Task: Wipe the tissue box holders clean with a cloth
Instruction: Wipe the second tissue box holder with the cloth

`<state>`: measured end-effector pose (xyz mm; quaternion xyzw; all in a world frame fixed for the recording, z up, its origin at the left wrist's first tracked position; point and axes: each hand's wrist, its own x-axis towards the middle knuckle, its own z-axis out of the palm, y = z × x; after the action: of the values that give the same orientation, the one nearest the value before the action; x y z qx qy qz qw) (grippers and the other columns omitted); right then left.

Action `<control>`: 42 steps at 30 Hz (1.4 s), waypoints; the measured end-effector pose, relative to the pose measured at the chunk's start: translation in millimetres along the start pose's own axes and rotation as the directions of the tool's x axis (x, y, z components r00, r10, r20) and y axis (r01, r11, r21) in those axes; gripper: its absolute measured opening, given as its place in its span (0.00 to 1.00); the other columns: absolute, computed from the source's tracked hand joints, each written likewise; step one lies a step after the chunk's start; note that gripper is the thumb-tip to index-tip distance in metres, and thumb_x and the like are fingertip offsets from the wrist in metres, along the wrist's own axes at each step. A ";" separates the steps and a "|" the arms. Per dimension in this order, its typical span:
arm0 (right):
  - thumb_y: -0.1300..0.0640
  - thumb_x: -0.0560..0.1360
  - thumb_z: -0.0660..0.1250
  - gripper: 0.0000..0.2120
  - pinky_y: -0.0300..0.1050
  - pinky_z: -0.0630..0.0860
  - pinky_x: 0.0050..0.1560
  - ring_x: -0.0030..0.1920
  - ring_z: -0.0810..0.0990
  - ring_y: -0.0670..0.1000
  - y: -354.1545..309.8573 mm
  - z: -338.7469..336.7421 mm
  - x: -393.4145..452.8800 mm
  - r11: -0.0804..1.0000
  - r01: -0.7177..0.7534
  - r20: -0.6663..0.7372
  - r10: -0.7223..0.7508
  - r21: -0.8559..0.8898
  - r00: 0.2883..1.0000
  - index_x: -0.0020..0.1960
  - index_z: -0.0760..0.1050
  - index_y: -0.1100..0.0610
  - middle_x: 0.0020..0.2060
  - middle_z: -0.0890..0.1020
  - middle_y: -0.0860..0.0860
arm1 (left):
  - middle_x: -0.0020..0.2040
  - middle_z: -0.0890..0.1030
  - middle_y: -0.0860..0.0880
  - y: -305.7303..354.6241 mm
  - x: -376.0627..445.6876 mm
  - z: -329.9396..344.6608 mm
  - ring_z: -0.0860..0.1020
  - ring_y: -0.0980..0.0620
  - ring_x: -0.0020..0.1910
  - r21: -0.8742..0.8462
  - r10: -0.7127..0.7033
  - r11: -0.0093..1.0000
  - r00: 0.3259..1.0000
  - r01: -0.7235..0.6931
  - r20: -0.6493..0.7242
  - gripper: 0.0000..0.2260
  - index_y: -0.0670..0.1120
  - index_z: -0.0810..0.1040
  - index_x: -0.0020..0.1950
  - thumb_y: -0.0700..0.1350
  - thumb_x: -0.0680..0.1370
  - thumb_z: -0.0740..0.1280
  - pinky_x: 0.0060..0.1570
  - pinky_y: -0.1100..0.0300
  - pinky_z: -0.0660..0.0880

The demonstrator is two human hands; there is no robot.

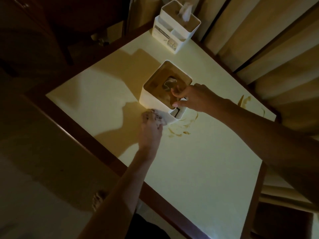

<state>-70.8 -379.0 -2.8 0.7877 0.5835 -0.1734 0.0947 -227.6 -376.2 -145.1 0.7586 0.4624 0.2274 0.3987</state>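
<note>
Tissue box holder [156, 94], white with a tan lid, stands mid-worktop [198, 161]. Left hand [151, 128] presses a bunched cloth [156, 116] against the holder's near lower corner, fingers curled round the cloth. Right hand [193, 98] grips the holder's top rim, thumb on the near edge, fingers curled onto the lid. Brown smears [179, 130] mark the worktop just beside the holder. Farther back, at the far corner, stands a second holder [174, 31] with a tissue sticking up.

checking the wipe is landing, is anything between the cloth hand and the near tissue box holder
Nothing visible. The left hand presses the cloth straight against the near tissue box holder at its lower side wall, while the right hand grips its top rim.
</note>
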 end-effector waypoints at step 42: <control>0.48 0.79 0.59 0.26 0.56 0.67 0.69 0.73 0.61 0.58 23.2 58.9 -42.1 0.890 -0.102 -0.302 0.255 0.444 0.919 0.76 0.56 0.47 0.75 0.58 0.53 | 0.41 0.82 0.51 4.4 29.7 -64.4 0.80 0.54 0.36 -0.399 0.038 0.917 0.993 0.010 0.113 0.13 0.49 0.78 0.55 0.46 0.71 0.72 0.36 0.59 0.77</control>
<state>-69.1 -444.0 -42.1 0.8586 0.4638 -0.1413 -0.1668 -257.3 -325.6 -105.0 0.6769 0.3767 0.2744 0.5698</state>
